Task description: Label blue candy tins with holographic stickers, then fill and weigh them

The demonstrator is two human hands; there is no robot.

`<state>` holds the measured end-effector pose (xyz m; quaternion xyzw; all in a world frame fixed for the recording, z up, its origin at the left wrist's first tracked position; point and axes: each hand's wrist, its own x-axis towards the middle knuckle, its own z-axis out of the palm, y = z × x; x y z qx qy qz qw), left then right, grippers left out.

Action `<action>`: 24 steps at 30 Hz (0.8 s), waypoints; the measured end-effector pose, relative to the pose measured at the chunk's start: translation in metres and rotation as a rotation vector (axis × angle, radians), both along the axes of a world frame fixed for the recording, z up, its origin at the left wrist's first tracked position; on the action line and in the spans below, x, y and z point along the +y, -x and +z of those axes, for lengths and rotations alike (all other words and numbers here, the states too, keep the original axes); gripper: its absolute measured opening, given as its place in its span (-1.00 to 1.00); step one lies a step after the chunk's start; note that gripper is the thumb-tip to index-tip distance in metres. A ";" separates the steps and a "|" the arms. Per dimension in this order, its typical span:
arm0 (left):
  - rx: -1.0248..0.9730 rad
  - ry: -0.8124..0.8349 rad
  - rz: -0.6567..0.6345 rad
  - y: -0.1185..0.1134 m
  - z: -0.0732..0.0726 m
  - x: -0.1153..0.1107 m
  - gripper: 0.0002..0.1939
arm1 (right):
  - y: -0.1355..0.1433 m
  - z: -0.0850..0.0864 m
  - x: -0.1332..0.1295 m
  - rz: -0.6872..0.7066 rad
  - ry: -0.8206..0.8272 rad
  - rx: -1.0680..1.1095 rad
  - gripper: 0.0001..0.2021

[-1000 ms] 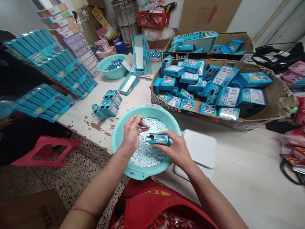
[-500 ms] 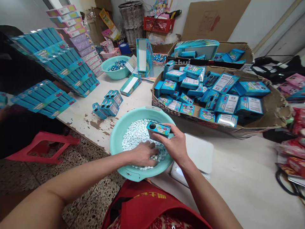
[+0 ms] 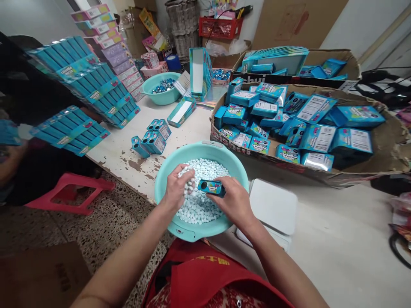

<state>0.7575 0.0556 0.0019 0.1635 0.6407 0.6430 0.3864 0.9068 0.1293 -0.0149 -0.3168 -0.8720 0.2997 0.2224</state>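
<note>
My left hand (image 3: 177, 185) is cupped around a handful of small white candies (image 3: 189, 179), above the left part of a turquoise basin (image 3: 167, 171). Many more loose white candies (image 3: 201, 214) cover the basin's bottom. In my right hand (image 3: 236, 199) is a small blue candy box (image 3: 210, 187), gripped by its sides over the basin. A round dark hole shows in the box's upper face, at the end toward my left hand. The two hands are close but apart. Past the basin stand several similar blue boxes (image 3: 156, 139) with round holes.
A white scale (image 3: 272, 205) lies right of the basin. Behind it, a cardboard carton (image 3: 346, 175) holds many blue boxes. Further back are a basin of blue-wrapped pieces (image 3: 162, 98) and display trays (image 3: 181, 112). Stacked full trays (image 3: 96, 96) and a person's arm (image 3: 9, 164) are at left.
My left hand has come up out of the candies with a handful and turned beside the box. My right hand has lowered the box slightly. The view has shifted a little left.
</note>
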 end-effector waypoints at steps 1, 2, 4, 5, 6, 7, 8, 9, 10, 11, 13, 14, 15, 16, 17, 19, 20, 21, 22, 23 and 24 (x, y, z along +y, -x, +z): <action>-0.066 -0.113 0.077 -0.006 0.002 0.003 -0.66 | 0.001 0.002 -0.003 0.020 -0.015 -0.010 -0.72; -0.115 -0.198 0.132 -0.012 0.003 0.006 -0.66 | 0.003 0.003 -0.006 0.038 -0.023 -0.019 -0.73; -0.161 -0.293 0.183 -0.019 0.005 0.011 -0.69 | 0.004 0.005 -0.009 0.056 -0.017 -0.016 -0.72; -0.163 -0.319 0.186 -0.020 0.006 0.013 -0.70 | 0.004 0.006 -0.010 0.059 -0.005 -0.002 -0.71; -0.156 -0.339 0.182 -0.021 0.007 0.015 -0.72 | 0.003 0.007 -0.010 0.059 0.009 0.020 -0.69; -0.144 -0.353 0.176 -0.020 0.009 0.017 -0.72 | 0.002 0.006 -0.010 0.057 0.024 0.049 -0.69; -0.128 -0.359 0.172 -0.020 0.010 0.018 -0.73 | 0.001 0.006 -0.009 0.052 0.037 0.085 -0.68; -0.112 -0.358 0.168 -0.019 0.011 0.020 -0.73 | 0.000 0.005 -0.008 0.048 0.049 0.121 -0.68; -0.101 -0.353 0.160 -0.018 0.012 0.022 -0.73 | 0.000 0.004 -0.007 0.043 0.063 0.154 -0.69; -0.096 -0.346 0.153 -0.018 0.013 0.023 -0.72 | -0.001 0.003 -0.005 0.035 0.075 0.180 -0.70; -0.106 -0.329 0.143 -0.017 0.014 0.025 -0.70 | -0.001 0.002 -0.004 0.013 0.099 0.217 -0.72; -0.116 -0.323 0.136 -0.018 0.014 0.026 -0.69 | -0.001 0.002 -0.003 0.006 0.109 0.228 -0.72; -0.122 -0.320 0.128 -0.018 0.014 0.026 -0.69 | -0.001 0.003 -0.003 0.001 0.116 0.238 -0.72; -0.118 -0.321 0.123 -0.019 0.014 0.027 -0.70 | -0.001 0.003 -0.003 0.000 0.121 0.247 -0.72; -0.106 -0.325 0.121 -0.019 0.014 0.027 -0.72 | -0.001 0.004 -0.003 0.002 0.124 0.256 -0.72; -0.080 -0.327 0.115 -0.021 0.015 0.027 -0.75 | -0.002 0.007 -0.004 0.008 0.122 0.266 -0.72; -0.070 -0.326 0.112 -0.021 0.016 0.027 -0.76 | -0.002 0.008 -0.004 0.006 0.121 0.265 -0.73; -0.060 -0.327 0.112 -0.022 0.017 0.027 -0.77 | -0.002 0.009 -0.004 0.000 0.123 0.264 -0.73; -0.051 -0.329 0.112 -0.023 0.018 0.028 -0.77 | -0.002 0.009 -0.004 -0.006 0.127 0.262 -0.73; -0.046 -0.332 0.109 -0.023 0.018 0.029 -0.76 | -0.003 0.009 -0.004 -0.010 0.134 0.258 -0.73; -0.043 -0.335 0.104 -0.024 0.019 0.030 -0.76 | -0.003 0.009 -0.003 -0.013 0.143 0.254 -0.74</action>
